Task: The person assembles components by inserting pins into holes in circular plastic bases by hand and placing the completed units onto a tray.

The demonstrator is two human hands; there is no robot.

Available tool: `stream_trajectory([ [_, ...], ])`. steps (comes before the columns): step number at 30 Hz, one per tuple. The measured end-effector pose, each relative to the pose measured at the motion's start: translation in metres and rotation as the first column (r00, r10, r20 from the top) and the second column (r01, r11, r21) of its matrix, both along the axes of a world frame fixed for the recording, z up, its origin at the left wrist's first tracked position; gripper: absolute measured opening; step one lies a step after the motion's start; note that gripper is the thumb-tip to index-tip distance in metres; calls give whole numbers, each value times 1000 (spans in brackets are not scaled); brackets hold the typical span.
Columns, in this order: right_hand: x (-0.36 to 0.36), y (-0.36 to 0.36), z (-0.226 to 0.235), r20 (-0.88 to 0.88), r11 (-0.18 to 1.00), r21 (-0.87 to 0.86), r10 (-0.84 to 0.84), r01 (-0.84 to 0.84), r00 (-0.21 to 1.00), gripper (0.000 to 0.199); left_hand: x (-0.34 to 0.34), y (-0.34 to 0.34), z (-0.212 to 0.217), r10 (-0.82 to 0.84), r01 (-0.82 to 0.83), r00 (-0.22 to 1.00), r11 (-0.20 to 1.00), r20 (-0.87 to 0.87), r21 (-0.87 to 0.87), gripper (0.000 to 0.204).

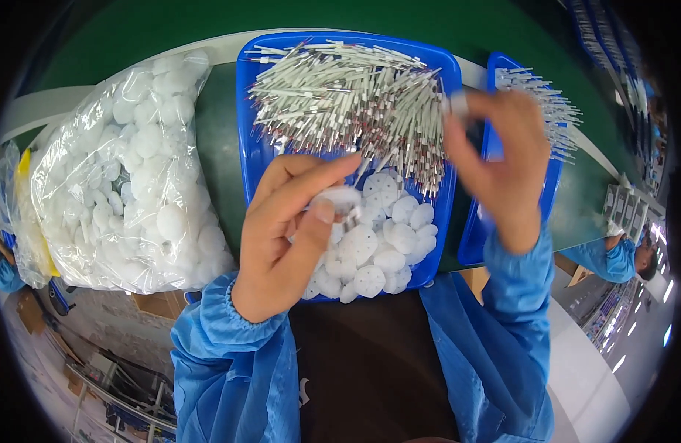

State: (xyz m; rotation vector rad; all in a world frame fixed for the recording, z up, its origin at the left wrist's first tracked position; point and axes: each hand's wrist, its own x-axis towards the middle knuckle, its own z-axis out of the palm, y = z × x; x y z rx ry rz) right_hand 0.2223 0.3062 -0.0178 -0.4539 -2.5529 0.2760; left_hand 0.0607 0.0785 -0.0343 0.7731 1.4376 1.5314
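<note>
My left hand [281,240] is closed over the near half of a blue tray [244,140], pinching a round white plastic disc [339,196] between thumb and fingers. A shiny bit shows just under that disc, too blurred to name. Smeared by motion, my right hand [507,151] is at the tray's right rim. A small white piece [457,103] shows at its thumb and fingertip; its kind is unclear. Thin white sticks with metallic and reddish ends [348,88] fill the tray's far part. Similar white discs with small holes [370,251] lie heaped in the near part.
To the left lies a large clear plastic bag [134,177] full of white discs. A second blue tray [473,236] with more thin pieces [547,111] stands at right. Both trays rest on a green table [222,111]. Another person's blue sleeve [610,258] appears far right.
</note>
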Motion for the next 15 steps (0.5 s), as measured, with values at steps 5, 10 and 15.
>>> stream_trajectory([
  [5,20,-74,2,-96,882,-461,63,-100,993,29,-2,12,-6,-91,86,988,995,-121,-46,45],
  [10,28,-77,-2,-58,824,-567,-28,-10,998,28,1,14,-1,-96,92,992,994,-78,-55,35],
  [15,32,-78,3,-21,808,-588,-55,32,998,26,8,17,-5,-32,32,977,999,-213,-2,37],
])
